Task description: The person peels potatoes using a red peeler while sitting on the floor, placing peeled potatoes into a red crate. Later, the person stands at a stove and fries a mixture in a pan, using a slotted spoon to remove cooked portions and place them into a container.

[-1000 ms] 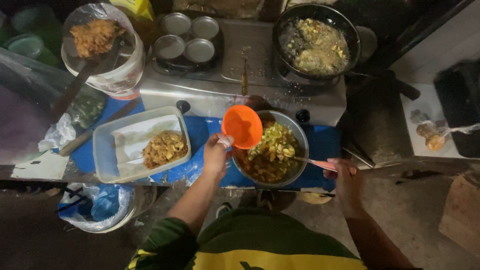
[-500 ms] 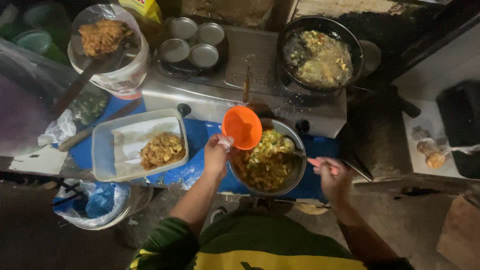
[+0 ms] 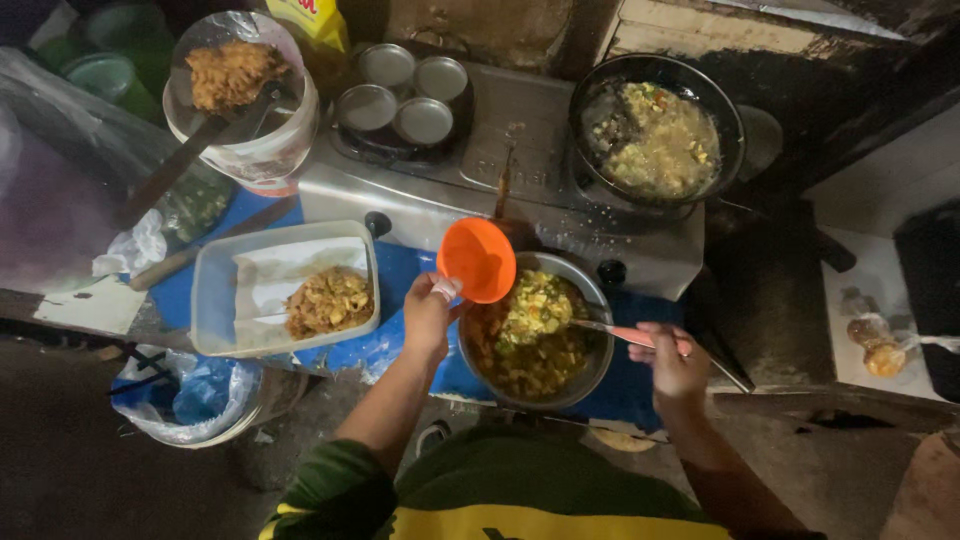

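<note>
Left hand (image 3: 428, 315) tilts orange cup (image 3: 478, 260) over metal bowl (image 3: 590, 300) — right hand (image 3: 672, 362) holds spoon (image 3: 625, 333).

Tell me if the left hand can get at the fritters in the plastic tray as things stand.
Probably not freely: the left hand is holding the orange cup over the metal bowl. The fritters lie uncovered just beside it in the plastic tray, nothing between.
</note>
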